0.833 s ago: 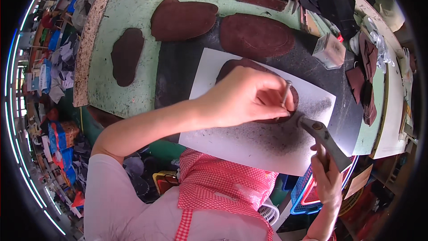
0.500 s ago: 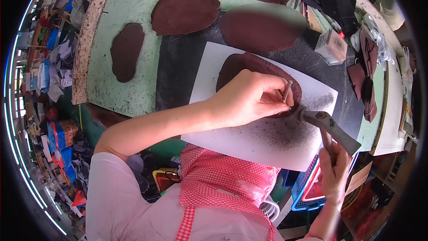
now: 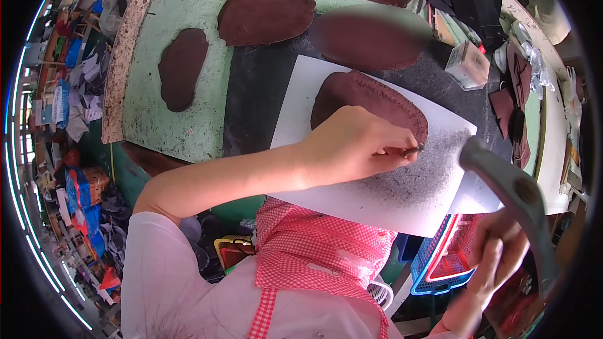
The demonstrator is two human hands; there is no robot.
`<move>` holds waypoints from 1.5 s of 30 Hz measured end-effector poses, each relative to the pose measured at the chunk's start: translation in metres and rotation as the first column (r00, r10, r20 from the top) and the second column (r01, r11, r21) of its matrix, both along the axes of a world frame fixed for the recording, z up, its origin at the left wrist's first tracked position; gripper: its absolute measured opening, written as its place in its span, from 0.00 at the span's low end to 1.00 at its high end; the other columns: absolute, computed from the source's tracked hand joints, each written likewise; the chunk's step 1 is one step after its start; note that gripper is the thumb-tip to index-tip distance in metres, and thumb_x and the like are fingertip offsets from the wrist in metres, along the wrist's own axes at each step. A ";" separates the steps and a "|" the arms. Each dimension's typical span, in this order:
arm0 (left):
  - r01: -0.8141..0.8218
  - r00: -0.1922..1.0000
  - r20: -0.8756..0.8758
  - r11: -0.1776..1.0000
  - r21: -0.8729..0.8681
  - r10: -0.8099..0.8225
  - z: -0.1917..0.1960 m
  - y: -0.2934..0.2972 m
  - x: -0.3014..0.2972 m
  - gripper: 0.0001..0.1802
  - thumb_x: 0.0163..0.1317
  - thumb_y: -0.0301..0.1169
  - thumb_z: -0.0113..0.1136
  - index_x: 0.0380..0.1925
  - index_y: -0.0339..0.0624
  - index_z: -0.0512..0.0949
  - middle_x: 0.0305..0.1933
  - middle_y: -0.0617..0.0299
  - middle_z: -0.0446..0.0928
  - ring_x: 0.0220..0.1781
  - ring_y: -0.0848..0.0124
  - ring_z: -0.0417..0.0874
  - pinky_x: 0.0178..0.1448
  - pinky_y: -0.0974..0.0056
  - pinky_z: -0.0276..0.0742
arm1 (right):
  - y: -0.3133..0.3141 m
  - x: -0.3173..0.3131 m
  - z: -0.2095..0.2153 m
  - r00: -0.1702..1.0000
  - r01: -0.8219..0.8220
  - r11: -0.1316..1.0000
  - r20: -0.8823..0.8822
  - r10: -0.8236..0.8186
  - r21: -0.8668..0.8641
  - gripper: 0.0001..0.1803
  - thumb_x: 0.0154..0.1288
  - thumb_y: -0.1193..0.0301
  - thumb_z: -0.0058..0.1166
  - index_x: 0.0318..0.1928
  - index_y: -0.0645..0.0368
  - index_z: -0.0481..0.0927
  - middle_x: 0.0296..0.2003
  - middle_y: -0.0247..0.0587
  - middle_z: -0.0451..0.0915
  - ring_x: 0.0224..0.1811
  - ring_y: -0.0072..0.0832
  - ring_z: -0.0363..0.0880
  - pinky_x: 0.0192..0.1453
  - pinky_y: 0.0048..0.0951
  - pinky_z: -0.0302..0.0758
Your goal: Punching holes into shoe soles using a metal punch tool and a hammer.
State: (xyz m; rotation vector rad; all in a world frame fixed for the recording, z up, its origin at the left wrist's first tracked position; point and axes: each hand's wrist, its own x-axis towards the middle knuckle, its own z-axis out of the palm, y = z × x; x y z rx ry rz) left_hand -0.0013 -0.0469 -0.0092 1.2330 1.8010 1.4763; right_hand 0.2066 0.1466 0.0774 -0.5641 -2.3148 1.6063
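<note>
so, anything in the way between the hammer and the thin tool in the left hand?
Nothing visible. The hammer, with the right hand, is apart from the thin tool at the left hand's fingertips; in this view only the speckled white sheet shows in the gap.

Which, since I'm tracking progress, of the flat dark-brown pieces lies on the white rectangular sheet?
The rounded piece partly hidden by the left hand; the others lie off the sheet.

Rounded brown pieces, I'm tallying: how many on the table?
4: left piece, top middle piece, piece to its right, fourth on white sheet, partly behind left hand; more may be hidden.
</note>
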 end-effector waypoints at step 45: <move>-0.012 0.961 -0.275 0.994 -0.109 -0.019 0.011 -0.024 -0.008 0.08 0.62 0.28 0.61 0.41 0.42 0.80 0.36 0.60 0.84 0.35 0.70 0.87 0.40 0.70 0.80 | -0.024 -0.033 0.009 0.964 -0.203 0.978 0.164 0.209 -0.050 0.16 0.68 0.72 0.51 0.51 0.71 0.70 0.25 0.36 0.73 0.24 0.17 0.68 0.29 0.22 0.67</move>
